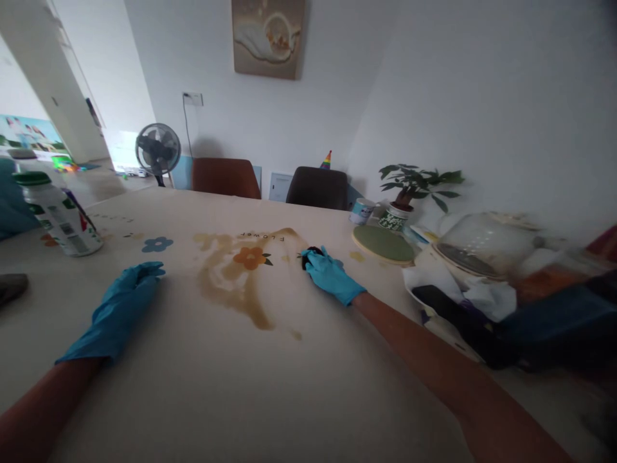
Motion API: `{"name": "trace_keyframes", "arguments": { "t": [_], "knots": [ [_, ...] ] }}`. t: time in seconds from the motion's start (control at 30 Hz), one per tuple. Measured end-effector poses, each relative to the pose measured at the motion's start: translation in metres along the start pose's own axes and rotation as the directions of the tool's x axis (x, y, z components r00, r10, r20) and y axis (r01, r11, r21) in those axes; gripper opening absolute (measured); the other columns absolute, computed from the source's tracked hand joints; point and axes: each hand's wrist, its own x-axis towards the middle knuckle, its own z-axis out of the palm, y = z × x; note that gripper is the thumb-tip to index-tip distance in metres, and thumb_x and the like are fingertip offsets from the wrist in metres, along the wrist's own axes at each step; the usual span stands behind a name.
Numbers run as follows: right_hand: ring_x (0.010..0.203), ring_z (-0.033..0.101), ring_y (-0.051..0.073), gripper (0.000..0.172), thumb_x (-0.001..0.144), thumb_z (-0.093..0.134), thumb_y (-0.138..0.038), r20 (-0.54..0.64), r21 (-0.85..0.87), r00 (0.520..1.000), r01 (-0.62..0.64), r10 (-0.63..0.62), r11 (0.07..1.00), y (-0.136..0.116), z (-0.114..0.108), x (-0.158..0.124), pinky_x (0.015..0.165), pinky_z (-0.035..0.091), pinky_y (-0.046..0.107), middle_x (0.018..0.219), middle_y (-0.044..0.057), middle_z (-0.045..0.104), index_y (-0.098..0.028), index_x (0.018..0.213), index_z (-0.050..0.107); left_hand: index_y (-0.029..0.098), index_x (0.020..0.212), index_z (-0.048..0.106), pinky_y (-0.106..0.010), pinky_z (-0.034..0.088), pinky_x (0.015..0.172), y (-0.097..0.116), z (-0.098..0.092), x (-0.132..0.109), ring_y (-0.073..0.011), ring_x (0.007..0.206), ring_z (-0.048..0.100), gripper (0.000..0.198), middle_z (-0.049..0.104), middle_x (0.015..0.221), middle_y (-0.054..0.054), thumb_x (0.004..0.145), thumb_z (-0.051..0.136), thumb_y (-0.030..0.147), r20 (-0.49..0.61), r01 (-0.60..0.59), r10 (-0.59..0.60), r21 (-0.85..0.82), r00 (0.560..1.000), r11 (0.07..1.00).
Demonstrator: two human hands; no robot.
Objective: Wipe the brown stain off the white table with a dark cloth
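I have the right hand (332,273) on a small dark object (305,260), its gloved fingers closed over it on the table (289,399), just right of the brown liquid (255,305). My worry is spread: a fast or hard sweep leftwards could push the puddle outward, since it lies thin and I see no rim around it. If the dark object is already soaked, which I can't tell, it might only smear. The left hand (128,299) looks empty, fingers together and slightly bent; I can't tell whether it touches the surface. A careless swing outward there could knock the green-capped bottle (65,222), which stands tall nearby. On the other side, the forearm passes close to the crowded clutter, so a wide elbow might catch the black item (448,315).
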Motion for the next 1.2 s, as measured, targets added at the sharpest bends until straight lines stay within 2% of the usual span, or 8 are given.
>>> {"name": "trace_keyframes", "arguments": {
  "t": [0.23,0.37,0.47,0.6,0.77,0.97,1.1,1.2],
  "knots": [
    [0.174,0.069,0.056,0.070,0.111,0.070,-0.028,-0.020,0.036,0.959,-0.283,0.284,0.958,0.013,0.001,0.118,0.146,0.055,0.084,0.183,0.027,0.076,-0.022,0.181,0.073,0.026,0.150,0.084,-0.071,0.048,0.156,0.004,-0.002,-0.006,-0.0463,0.165,0.077,0.060,0.086,0.170,-0.017,0.102,0.067,0.057,0.011,0.054,-0.054,-0.049,0.998,0.997],
    [0.172,0.072,0.052,0.080,0.106,0.076,-0.027,0.007,0.086,0.957,-0.289,0.290,0.953,0.008,-0.003,0.165,0.150,0.054,0.075,0.180,0.025,0.079,-0.021,0.186,0.071,0.028,0.144,0.085,-0.072,0.052,0.154,0.016,-0.006,-0.012,-0.0470,0.160,0.080,0.061,0.088,0.165,-0.016,0.100,0.064,0.063,-0.002,0.064,-0.064,-0.032,0.998,0.997],
    [0.171,0.074,0.046,0.075,0.107,0.079,-0.028,0.047,0.129,0.975,-0.222,0.217,0.967,-0.002,-0.004,0.184,0.155,0.050,0.065,0.180,0.021,0.081,-0.022,0.182,0.077,0.029,0.140,0.086,-0.075,0.052,0.153,0.024,-0.007,-0.014,-0.0485,0.159,0.080,0.061,0.089,0.163,-0.015,0.097,0.063,0.067,-0.013,0.057,-0.057,-0.036,0.998,0.998],
    [0.179,0.070,0.039,0.068,0.113,0.073,-0.019,0.100,0.175,0.994,-0.069,0.052,0.982,-0.031,0.005,0.184,0.163,0.035,0.060,0.186,0.020,0.078,-0.021,0.181,0.078,0.028,0.143,0.085,-0.069,0.052,0.154,0.029,-0.004,-0.012,-0.0449,0.162,0.079,0.060,0.089,0.165,-0.015,0.098,0.063,0.062,0.010,0.069,-0.069,-0.035,0.998,0.997],
    [0.186,0.063,0.034,0.070,0.114,0.068,-0.008,0.151,0.205,0.977,0.116,-0.148,0.972,-0.093,0.025,0.174,0.166,0.023,0.062,0.194,0.020,0.071,-0.017,0.183,0.073,0.024,0.149,0.084,-0.068,0.051,0.154,0.025,-0.002,-0.007,-0.0437,0.164,0.078,0.061,0.088,0.167,-0.016,0.102,0.062,0.056,0.012,0.068,-0.068,-0.037,0.998,0.997],
    [0.182,0.067,0.032,0.065,0.111,0.070,-0.004,0.204,0.216,0.918,0.298,-0.341,0.930,-0.184,0.041,0.181,0.165,0.028,0.061,0.192,0.015,0.073,-0.018,0.174,0.079,0.025,0.143,0.082,-0.063,0.053,0.153,0.022,-0.002,-0.005,-0.0414,0.163,0.078,0.054,0.087,0.166,-0.017,0.099,0.063,0.051,-0.016,0.022,-0.023,-0.080,1.000,0.997],
    [0.181,0.068,0.028,0.056,0.117,0.072,-0.008,0.218,0.238,0.854,0.424,-0.473,0.874,-0.236,0.050,0.172,0.161,0.038,0.061,0.189,0.001,0.076,-0.029,0.167,0.086,0.024,0.143,0.081,-0.060,0.054,0.152,0.026,-0.003,-0.004,-0.0393,0.155,0.081,0.054,0.089,0.156,-0.017,0.096,0.064,0.045,-0.007,0.052,-0.053,-0.107,0.999,0.993],
    [0.181,0.067,0.027,0.057,0.116,0.076,-0.012,0.229,0.228,0.810,0.495,-0.540,0.838,-0.257,0.056,0.153,0.160,0.040,0.054,0.187,-0.011,0.076,-0.042,0.162,0.089,0.022,0.145,0.080,-0.062,0.053,0.151,0.026,-0.001,-0.002,-0.0403,0.156,0.079,0.057,0.087,0.159,-0.019,0.095,0.064,0.044,-0.004,0.054,-0.055,-0.137,0.998,0.989]
  ]
}}
